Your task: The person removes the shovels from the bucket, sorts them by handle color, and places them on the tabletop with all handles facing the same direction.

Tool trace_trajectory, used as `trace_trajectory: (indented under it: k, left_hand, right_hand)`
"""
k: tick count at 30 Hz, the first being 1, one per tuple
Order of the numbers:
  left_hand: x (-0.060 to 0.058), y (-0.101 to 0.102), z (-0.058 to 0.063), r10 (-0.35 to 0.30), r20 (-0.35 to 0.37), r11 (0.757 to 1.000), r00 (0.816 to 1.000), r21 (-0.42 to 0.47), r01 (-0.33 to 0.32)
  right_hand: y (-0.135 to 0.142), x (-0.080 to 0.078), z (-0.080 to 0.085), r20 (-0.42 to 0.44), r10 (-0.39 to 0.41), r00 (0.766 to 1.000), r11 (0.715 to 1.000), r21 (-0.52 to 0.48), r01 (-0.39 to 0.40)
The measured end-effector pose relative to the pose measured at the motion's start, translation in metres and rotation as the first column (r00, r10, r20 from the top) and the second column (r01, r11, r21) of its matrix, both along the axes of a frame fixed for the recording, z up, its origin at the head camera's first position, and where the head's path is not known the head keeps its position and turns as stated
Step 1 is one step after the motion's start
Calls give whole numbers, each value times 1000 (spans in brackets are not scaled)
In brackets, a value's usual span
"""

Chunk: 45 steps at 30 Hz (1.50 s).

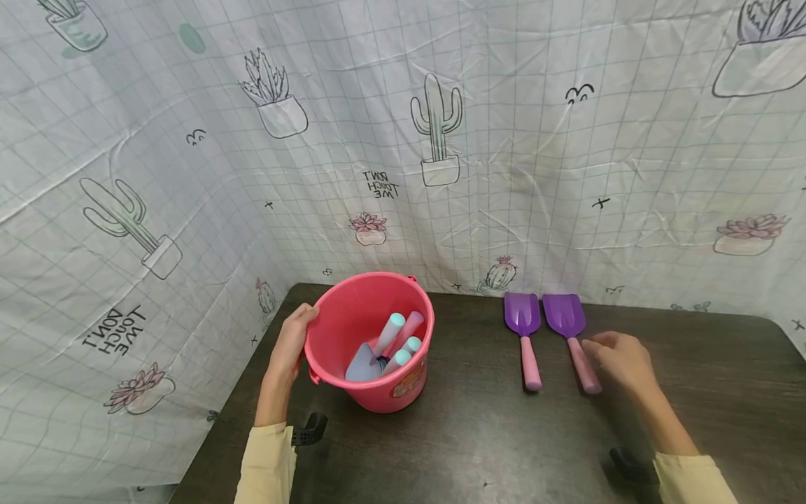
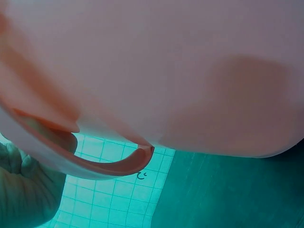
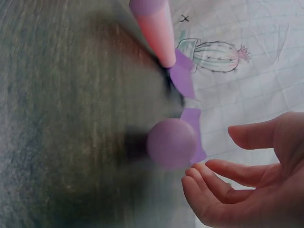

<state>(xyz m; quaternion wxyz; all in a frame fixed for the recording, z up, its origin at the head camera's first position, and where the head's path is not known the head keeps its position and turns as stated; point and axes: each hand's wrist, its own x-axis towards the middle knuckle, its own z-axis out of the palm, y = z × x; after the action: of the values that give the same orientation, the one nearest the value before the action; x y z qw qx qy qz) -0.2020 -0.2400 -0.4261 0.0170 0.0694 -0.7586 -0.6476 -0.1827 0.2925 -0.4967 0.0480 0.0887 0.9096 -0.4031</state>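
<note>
A pink bucket (image 1: 385,400) stands tilted toward the viewer on the dark table. My left hand (image 1: 294,337) grips its left rim; in the left wrist view the bucket's wall (image 2: 156,71) fills most of the picture, beside the curved handle (image 2: 109,170). Inside lie several tools, among them a grey-blue blade (image 1: 362,364) and handles with pale teal ends (image 1: 397,320). Two purple toy shovels with pink handles lie side by side, a left one (image 1: 522,313) and a right one (image 1: 564,315). Beside the right shovel's handle, my right hand (image 1: 623,360) hovers, thumb apart from loosely bent fingers (image 3: 204,194).
A white grid-patterned curtain (image 1: 516,140) with cactus drawings hangs behind the table and along its left side. The dark wooden table (image 1: 478,434) extends in front of the bucket and shovels. Each wrist carries a black strap piece, such as the left one (image 1: 310,428).
</note>
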Motion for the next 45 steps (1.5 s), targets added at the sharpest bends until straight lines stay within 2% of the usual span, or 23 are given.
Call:
trace_trajectory:
  k: [6, 16, 27, 32, 38, 45]
  left_hand:
    - [-1, 0, 0, -1, 0, 1000, 1000, -8, 1]
    - [-1, 1, 1, 0, 6, 1000, 1000, -2, 0]
    - [-1, 1, 1, 5, 2, 1000, 1000, -6, -5]
    - [-1, 1, 0, 7, 7, 1000, 1000, -8, -7]
    - [-1, 1, 0, 9, 6, 1000, 1000, -11, -8]
    - [-2, 1, 0, 13, 10, 1000, 1000, -11, -13]
  right_hand:
    - [-6, 3, 10, -46, 2, 999, 999, 38, 0]
    - [-17, 7, 23, -53, 25, 998, 999, 32, -24]
    - [-26, 9, 30, -33, 29, 999, 1000, -4, -30]
    - [-28, 11, 33, -51, 23, 998, 999, -28, -24]
    - [-31, 12, 39, -60, 33, 998, 999, -3, -33]
    - [-36, 14, 45, -110, 55, 992, 998, 7, -55]
